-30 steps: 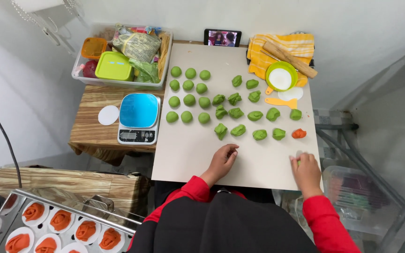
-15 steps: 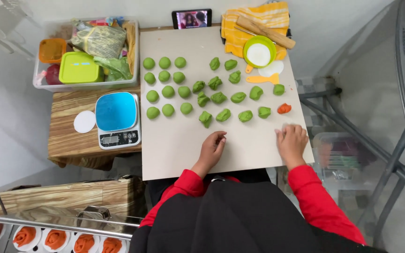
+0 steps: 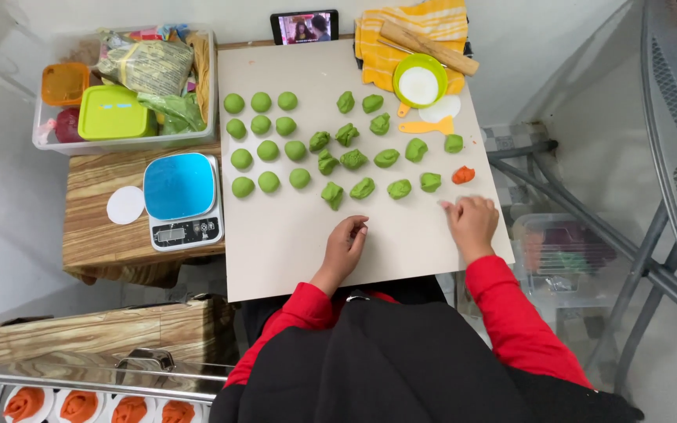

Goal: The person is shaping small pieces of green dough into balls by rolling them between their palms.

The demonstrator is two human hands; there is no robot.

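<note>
My left hand point(image 3: 346, 244) rests on the beige board point(image 3: 276, 243), fingers loosely curled, holding nothing I can see. My right hand point(image 3: 470, 222) lies near the board's right edge, fingers bent, just below a small orange dough piece point(image 3: 463, 175). Several round green dough balls point(image 3: 262, 146) stand in rows on the board's left half. Several rough green dough lumps point(image 3: 363, 159) lie to their right, the nearest point(image 3: 332, 194) just above my left hand.
A blue kitchen scale point(image 3: 180, 199) and a white lid point(image 3: 125, 205) sit on a wooden stool at left. Behind it is a clear bin point(image 3: 123, 86) with containers. A phone point(image 3: 304, 26), rolling pin point(image 3: 428, 47), green bowl point(image 3: 419, 81) and orange scraper point(image 3: 425, 125) are at the back. A tray of orange-filled cups point(image 3: 80, 406) lies bottom left.
The view has shifted so the board sits more to the left. Both hands stay on the board's near part, with the fingers curled in slightly more.
</note>
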